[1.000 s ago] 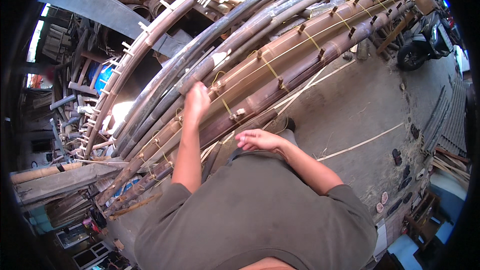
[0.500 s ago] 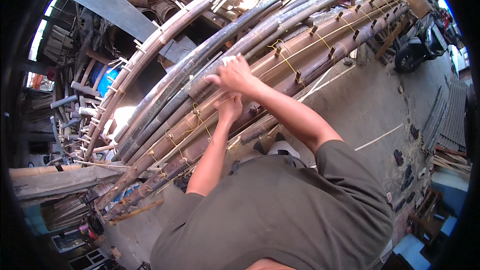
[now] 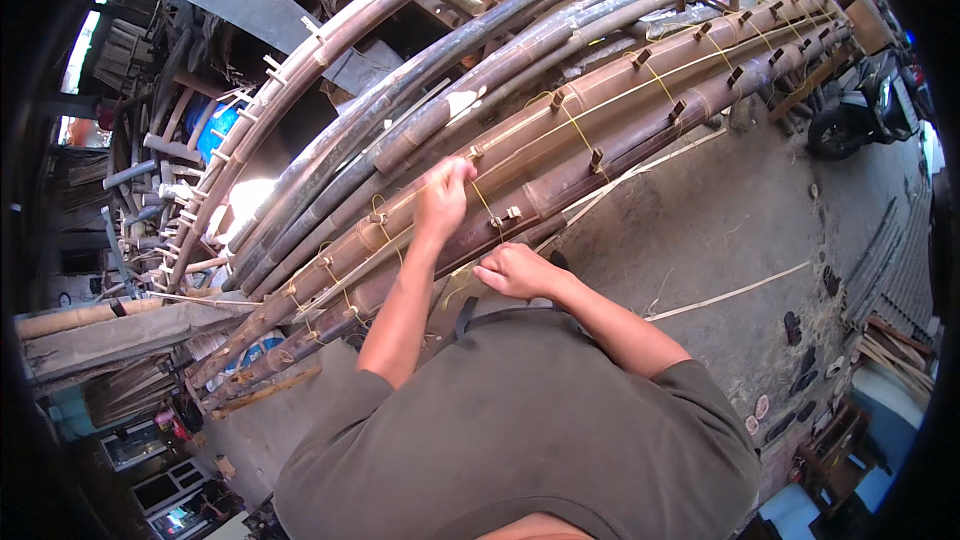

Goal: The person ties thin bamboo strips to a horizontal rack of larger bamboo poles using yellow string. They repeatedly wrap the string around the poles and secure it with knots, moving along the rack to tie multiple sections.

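Two long brown bamboo poles, the far pole (image 3: 590,90) and the near pole (image 3: 560,185), run side by side in front of me. Short wooden pegs stick out of them, and yellow cord (image 3: 483,198) crosses between. My left hand (image 3: 445,195) is closed on the cord at the far pole, beside a peg (image 3: 475,153); its fingertips are partly hidden. Lower down, my right hand (image 3: 515,271) is a fist just on my side of the near pole, below another peg (image 3: 513,213). A thin length of cord leads down toward this fist.
More bent bamboo poles (image 3: 430,120) lie behind, with a curved pegged pole (image 3: 300,60) at the left. A motorbike (image 3: 865,110) stands at the far right. Sandals (image 3: 793,328) and a thin strip (image 3: 735,290) lie on the concrete floor.
My hands were close together over the far pole. The right has come down toward me past the near pole, while the left has shifted slightly up to the peg.
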`<state>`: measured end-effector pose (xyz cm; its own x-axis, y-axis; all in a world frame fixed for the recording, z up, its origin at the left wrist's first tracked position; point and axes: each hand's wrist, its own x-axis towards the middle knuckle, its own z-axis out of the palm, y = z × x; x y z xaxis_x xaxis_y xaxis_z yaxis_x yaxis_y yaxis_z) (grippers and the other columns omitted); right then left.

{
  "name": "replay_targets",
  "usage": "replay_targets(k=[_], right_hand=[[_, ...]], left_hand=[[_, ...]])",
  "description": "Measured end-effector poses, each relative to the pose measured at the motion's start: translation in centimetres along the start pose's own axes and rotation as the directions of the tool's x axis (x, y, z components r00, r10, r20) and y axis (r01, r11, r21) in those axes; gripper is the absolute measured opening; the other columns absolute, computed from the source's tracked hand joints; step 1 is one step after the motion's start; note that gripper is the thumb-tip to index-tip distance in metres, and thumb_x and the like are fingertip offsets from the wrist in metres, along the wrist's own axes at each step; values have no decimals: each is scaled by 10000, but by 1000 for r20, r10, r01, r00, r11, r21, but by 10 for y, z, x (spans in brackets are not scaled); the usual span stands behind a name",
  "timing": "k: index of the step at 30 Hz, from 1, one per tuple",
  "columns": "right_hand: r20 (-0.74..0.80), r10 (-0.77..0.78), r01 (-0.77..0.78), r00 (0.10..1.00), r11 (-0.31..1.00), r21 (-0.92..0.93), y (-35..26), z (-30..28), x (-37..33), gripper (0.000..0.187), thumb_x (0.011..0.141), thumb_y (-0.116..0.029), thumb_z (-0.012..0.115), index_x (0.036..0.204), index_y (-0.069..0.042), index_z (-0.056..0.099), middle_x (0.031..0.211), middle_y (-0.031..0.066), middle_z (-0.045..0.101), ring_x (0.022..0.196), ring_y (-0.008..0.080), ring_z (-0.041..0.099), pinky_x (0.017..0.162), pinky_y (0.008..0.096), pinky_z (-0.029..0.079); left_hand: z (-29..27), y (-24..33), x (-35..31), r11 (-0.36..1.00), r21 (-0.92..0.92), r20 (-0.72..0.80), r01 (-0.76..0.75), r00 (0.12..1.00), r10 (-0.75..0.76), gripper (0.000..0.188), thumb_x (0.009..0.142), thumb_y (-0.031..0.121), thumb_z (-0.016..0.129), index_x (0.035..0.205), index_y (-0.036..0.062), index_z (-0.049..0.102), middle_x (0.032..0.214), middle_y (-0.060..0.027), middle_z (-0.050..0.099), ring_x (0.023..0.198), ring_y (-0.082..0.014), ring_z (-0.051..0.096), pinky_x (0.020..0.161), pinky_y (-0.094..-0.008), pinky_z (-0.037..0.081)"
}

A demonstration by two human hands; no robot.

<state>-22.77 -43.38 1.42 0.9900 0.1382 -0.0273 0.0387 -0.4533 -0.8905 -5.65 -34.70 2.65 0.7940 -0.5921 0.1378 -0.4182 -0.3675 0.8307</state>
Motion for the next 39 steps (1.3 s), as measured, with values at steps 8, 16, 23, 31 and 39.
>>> replay_targets(k=[8, 16, 23, 31, 39], right_hand=[[-89, -179, 128, 980, 903, -410, 12, 15, -6, 203, 782, -187, 623, 636, -48, 604, 653, 158, 620, 738, 329, 644, 894, 425, 491], [101, -23, -35, 995, 846, 531, -33, 140, 20, 315, 958, -290, 607, 1197, -85, 612, 1015, 58, 647, 996, 171, 608, 837, 369, 505], [-702, 604, 537, 376, 475, 697, -74, 173, 95, 244, 1025, -197, 434, 829, -109, 550, 812, 15, 578, 747, 122, 534, 717, 296, 478], [-161, 321, -359, 933, 843, -401, -153, 69, 210, 651, 1016, -546, 349, 1095, -6, 704, 1055, 243, 700, 1049, 383, 663, 943, 441, 492], [-14, -113, 113, 993, 961, 254, -132, 89, 135, 489, 1008, -378, 486, 752, 11, 635, 698, 216, 629, 677, 271, 650, 701, 400, 505]], left_hand=[[16, -66, 105, 884, 447, -89, 134, 990, -105, 277, 965, 249, 477, 1056, 95, 687, 954, -229, 693, 898, -438, 667, 791, -525, 520], [-108, -62, 40, 923, 382, -83, 45, 996, -14, 391, 959, 267, 552, 1263, 30, 620, 1002, -205, 718, 904, -301, 711, 822, -400, 531], [-144, -89, -108, 903, 429, 194, -23, 979, -67, 244, 900, 256, 634, 1048, 76, 561, 942, -191, 702, 971, -385, 650, 835, -555, 357], [-133, -126, -107, 867, 474, 130, -151, 986, 101, 261, 1014, 261, 485, 1191, 120, 613, 992, -169, 679, 958, -323, 632, 811, -474, 361], [-137, -107, -111, 897, 441, 1, 30, 999, -34, 235, 990, 294, 496, 1058, 184, 693, 990, -53, 724, 1012, -225, 644, 880, -505, 268]])
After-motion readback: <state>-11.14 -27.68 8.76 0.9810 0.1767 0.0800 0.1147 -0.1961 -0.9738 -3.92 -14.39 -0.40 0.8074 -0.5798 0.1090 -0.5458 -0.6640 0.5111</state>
